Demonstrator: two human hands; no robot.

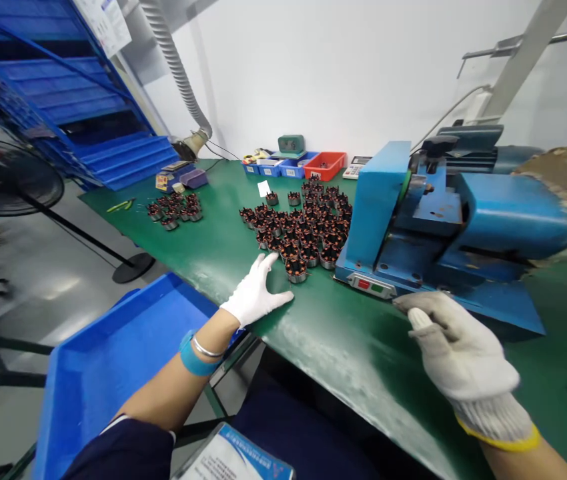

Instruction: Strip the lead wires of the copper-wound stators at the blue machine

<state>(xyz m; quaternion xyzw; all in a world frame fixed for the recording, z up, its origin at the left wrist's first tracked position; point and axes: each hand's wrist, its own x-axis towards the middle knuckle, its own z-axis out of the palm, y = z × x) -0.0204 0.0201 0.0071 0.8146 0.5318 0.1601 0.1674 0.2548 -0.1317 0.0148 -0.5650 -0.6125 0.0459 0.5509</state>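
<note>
My left hand point(257, 293), in a thin white glove, is open at the table's front edge with thumb and fingers spread. Just beyond its fingertips stands the nearest motor stator point(296, 270), a metal ring with copper windings and black prongs. Behind it, many similar stators point(308, 230) crowd together. My right hand point(458, 347), in a white knit glove with a yellow cuff edge, is curled with the index finger reaching forward. Its fingertip is by the switch panel point(371, 285), with red and green buttons, on a blue motor-driven machine point(383, 207). Nothing shows in this hand.
A smaller stator group point(176, 210) and green-handled pliers point(121, 205) lie at the left of the green table point(233, 220). Small bins, including a red bin point(326, 167), line the wall. A large blue tray point(128, 360) sits below left, near a standing fan point(8, 175).
</note>
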